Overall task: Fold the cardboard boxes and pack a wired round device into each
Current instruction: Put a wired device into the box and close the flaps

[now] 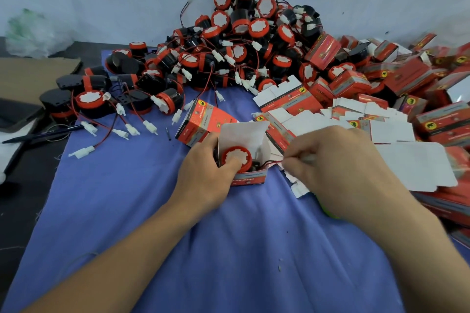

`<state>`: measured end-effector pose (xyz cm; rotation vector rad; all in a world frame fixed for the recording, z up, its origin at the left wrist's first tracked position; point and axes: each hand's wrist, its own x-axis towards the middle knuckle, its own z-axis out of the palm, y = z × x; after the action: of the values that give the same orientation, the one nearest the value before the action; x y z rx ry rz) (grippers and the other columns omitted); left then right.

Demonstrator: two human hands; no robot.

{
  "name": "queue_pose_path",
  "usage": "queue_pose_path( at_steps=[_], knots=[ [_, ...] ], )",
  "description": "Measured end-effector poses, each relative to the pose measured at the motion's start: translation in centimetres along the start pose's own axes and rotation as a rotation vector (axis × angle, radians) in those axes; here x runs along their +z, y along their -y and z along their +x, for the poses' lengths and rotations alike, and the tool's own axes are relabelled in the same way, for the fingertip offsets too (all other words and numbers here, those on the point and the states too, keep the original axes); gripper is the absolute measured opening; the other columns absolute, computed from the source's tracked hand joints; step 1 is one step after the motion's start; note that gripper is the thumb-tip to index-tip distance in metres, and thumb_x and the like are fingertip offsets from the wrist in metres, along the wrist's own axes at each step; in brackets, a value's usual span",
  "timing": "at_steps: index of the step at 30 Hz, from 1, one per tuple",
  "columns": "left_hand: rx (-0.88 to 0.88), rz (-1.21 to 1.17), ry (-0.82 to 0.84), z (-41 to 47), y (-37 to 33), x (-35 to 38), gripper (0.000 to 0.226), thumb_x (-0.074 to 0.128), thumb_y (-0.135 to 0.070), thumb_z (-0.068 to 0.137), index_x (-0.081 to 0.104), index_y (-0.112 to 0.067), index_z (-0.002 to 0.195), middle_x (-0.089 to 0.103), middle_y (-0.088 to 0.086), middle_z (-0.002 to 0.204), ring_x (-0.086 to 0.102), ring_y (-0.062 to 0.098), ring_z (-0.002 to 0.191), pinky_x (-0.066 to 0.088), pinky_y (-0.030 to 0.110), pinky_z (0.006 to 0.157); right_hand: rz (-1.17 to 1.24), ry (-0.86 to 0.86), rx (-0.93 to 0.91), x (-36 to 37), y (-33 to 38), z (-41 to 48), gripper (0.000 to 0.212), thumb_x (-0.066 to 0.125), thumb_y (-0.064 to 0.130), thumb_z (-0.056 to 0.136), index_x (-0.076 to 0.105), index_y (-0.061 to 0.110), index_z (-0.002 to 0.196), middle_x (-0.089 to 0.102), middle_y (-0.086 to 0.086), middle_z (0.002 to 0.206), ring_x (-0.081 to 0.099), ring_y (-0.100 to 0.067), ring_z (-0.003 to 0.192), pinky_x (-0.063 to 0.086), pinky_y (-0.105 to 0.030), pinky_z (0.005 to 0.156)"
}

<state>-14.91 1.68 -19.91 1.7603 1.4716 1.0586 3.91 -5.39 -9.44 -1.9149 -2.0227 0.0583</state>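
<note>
An open red and white cardboard box point(250, 177) stands on the blue cloth at the centre, its white flap point(241, 134) raised. Inside it sits a round red and black device point(235, 157). My left hand point(206, 173) grips the box's left side, with the thumb pressing on the device's face. My right hand point(328, 168) pinches the device's white connector point(307, 159) and its red and black wire point(272, 161) just right of the box.
A big pile of wired round devices point(229, 46) lies against the back wall. Flat unfolded boxes point(356, 122) and packed red boxes point(419, 79) crowd the right side. Another folded box point(201, 122) lies behind my left hand. A pen point(40, 134) lies at the left.
</note>
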Motion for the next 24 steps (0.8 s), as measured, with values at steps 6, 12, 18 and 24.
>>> queue_pose_path(
  at_steps=[6,12,18,24],
  knots=[
    [-0.021,0.036,-0.007,-0.4,-0.2,0.2,0.034,0.059,-0.051,0.075,0.065,-0.036,0.105,0.070,-0.008,0.099,0.064,0.017,0.096,0.055,0.045,0.083,-0.321,-0.063,-0.240,3.2,3.9,1.8,0.028,0.080,0.008,0.061,0.056,0.020,0.054,0.053,0.001,0.050,0.029,-0.023,0.049,0.010,-0.023,0.051],
    [0.016,0.101,-0.039,-0.4,-0.1,0.5,0.030,0.048,-0.047,0.079,0.059,-0.033,0.103,0.062,-0.011,0.093,0.055,0.016,0.093,0.048,0.039,0.075,-0.587,-0.223,-0.425,5.3,3.9,3.4,0.031,0.012,0.007,0.068,0.027,0.024,0.048,0.052,0.005,0.041,0.023,-0.018,0.047,0.027,-0.035,0.077],
    [-0.007,0.147,-0.065,-0.5,-0.1,0.7,0.029,0.044,-0.046,0.081,0.055,-0.031,0.103,0.053,-0.011,0.088,0.051,0.018,0.087,0.039,0.036,0.069,-0.710,0.168,-0.543,3.6,3.1,3.5,0.022,0.032,0.014,0.085,0.045,0.031,0.079,0.065,0.005,0.093,0.058,-0.021,0.095,0.012,-0.039,0.091],
    [-0.036,0.135,-0.047,-0.6,-0.1,0.7,0.025,0.044,-0.046,0.080,0.054,-0.035,0.100,0.057,-0.008,0.091,0.053,0.019,0.089,0.045,0.038,0.071,-0.768,0.330,-0.618,2.5,3.3,3.5,0.015,0.047,0.015,0.095,0.056,0.027,0.097,0.063,0.002,0.107,0.055,-0.026,0.108,0.011,-0.044,0.102]
  ],
)
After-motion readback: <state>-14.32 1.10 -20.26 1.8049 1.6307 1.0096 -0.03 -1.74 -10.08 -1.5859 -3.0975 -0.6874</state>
